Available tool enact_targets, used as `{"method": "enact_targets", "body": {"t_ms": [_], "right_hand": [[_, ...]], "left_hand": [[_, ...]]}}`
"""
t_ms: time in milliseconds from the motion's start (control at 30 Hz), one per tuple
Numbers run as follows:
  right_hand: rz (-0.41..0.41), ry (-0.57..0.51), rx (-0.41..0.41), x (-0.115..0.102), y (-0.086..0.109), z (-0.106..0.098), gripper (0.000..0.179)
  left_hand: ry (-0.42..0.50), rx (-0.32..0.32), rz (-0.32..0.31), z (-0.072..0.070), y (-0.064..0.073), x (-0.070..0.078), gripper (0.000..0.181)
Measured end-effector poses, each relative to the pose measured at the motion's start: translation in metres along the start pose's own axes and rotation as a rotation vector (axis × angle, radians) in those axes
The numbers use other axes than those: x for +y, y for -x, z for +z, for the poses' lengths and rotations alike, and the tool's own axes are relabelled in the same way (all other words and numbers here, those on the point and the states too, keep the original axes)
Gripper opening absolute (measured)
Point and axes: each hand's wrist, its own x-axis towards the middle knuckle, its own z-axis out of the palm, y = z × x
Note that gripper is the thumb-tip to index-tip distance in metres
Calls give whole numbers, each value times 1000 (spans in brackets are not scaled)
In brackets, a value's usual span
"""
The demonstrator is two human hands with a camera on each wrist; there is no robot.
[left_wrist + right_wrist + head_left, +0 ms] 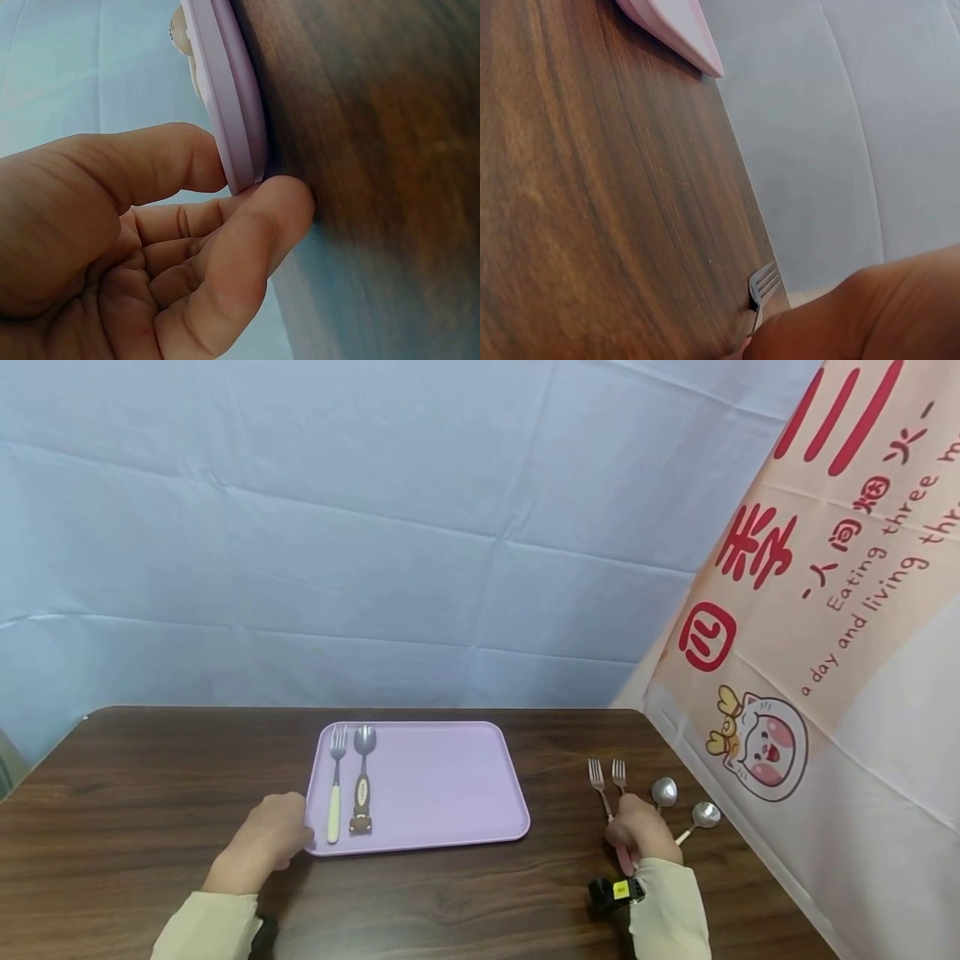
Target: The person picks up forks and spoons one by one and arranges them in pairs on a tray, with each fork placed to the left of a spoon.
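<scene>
My left hand (273,833) pinches the near left corner of a lilac tray (442,785), thumb on top of the rim and fingers under it. On the tray, a fork with a cream handle (334,802) lies beside a spoon with a brown bear handle (362,789). At the right, my right hand (641,831) holds a pink-handled fork (625,862) around the handle, its tines pointing away; the fingertips are hidden. A second fork (618,774) lies just right of it, its handle covered by the hand.
Beyond my right hand lie two spoons: one spoon (664,792) partly hidden by the hand, and another spoon (706,815) with a pale handle. A black device (611,893) is on my right wrist. Cloth hangings (375,568) stand behind and right of the dark wood table (465,902).
</scene>
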Motion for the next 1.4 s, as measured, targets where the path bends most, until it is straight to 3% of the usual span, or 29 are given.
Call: {"method": "enact_targets", "body": {"t_ms": [567,767,1067,1400], "right_hand": [[13,-41,-2,2,-1,0,22],[-26,-91,41,4,-1,1,28],[-111,-105,139,3,1,-7,8],[-123,-122,146,1,1,-7,11]], "left_hand": [[-20,4,12,-1,1,1,5],[-29,5,15,-1,1,0,5],[-23,-10,0,1,-1,0,4],[-18,-2,12,0,0,1,5]]}}
